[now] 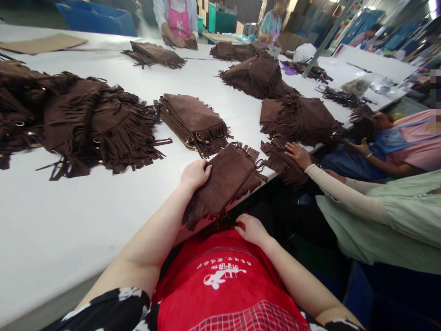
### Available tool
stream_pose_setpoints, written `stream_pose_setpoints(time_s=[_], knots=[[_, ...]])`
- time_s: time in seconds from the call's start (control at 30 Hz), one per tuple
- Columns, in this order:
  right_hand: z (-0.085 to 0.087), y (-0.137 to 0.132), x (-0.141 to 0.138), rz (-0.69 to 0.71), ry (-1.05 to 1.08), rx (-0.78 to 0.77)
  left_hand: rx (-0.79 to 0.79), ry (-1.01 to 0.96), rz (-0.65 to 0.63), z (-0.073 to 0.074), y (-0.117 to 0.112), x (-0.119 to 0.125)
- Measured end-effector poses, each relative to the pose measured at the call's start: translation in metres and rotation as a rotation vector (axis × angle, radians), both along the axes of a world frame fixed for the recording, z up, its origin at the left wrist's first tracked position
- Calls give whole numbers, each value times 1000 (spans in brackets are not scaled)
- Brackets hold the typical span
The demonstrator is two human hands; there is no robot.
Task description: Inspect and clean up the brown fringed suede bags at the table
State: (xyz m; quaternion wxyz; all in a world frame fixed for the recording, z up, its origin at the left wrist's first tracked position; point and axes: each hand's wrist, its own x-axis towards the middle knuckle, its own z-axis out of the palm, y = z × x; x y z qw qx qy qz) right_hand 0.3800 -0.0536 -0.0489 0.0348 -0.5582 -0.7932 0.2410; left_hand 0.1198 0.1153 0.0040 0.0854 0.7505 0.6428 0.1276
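Observation:
A brown suede-like bag with fringed edges (225, 177) lies tilted at the near edge of the table, partly overhanging it. My left hand (195, 175) grips its left edge, thumb against the upper side and the other fingers mostly hidden. Below the bag, close to my red apron (220, 276), my right hand (253, 230) is closed with curled fingers. Whatever it may hold is hidden. Just beyond my left hand sits a neat stack of similar fringed bags (193, 122) with zips and metal rings showing.
A large heap of fringed bags (93, 119) covers the left of the white table (69, 225). More bag piles (303, 117) line the right side. A co-worker's hand (299, 155) rests on a bag at right. Cardboard (43, 43) and a blue bin (98, 18) are farther back.

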Motion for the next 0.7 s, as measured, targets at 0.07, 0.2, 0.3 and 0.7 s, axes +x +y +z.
stream_pose_setpoints(time_s=[0.07,0.2,0.3,0.7], knots=[[11,2,-5,-102,211,256,-9,-6,-2,0,0,0],[22,15,-33,-126,422,524,-9,-4,5,0,1,0],[15,27,-57,-229,465,574,-1,-5,10,-1,0,0],[21,25,-41,152,-62,261,6,-4,5,0,-1,0]])
